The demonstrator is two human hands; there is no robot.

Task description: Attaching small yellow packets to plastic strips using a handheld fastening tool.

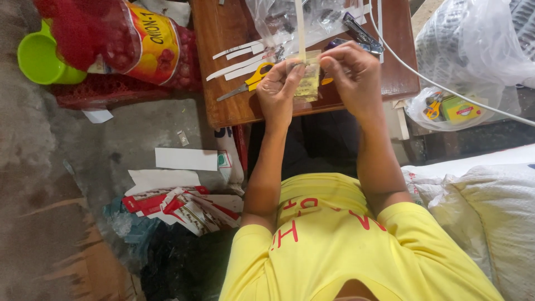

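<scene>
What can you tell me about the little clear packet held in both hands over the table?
The small clear plastic packet looks like thin, glossy film with small pale contents, too blurred to identify. It is held roughly upright above the near edge of the brown wooden table. The left hand grips its left side and the right hand pinches at its top right. A narrow pale strip rises from its top edge. Yellow-handled scissors lie on the table just behind it, not touching.

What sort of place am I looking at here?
Probably a small home packing workshop: a low wooden table strewn with paper strips, yellow scissors, stuffed white sacks, and a red mesh produce bag.
</scene>
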